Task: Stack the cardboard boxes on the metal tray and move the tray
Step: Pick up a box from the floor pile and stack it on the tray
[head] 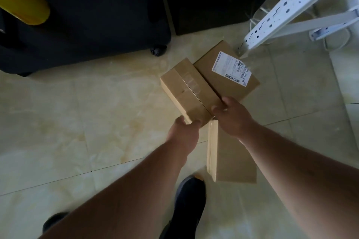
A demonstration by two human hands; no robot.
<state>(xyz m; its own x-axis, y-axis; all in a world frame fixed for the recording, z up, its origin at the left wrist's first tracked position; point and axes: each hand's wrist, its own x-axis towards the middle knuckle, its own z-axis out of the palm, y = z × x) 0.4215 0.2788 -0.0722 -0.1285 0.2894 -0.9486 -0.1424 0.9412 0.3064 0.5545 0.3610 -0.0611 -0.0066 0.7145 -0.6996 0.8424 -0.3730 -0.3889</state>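
Both arms reach down; left hand [184,132] and right hand [232,116] grip the taped box [189,91] above the tiled floor [87,118].

Pale tiled floor [97,122] is carrying it all: a labelled box [229,75] is lying just beyond the fingers [218,109], a plain box [231,159] is sitting under the wrists, black shoes [189,200] are standing nearer.
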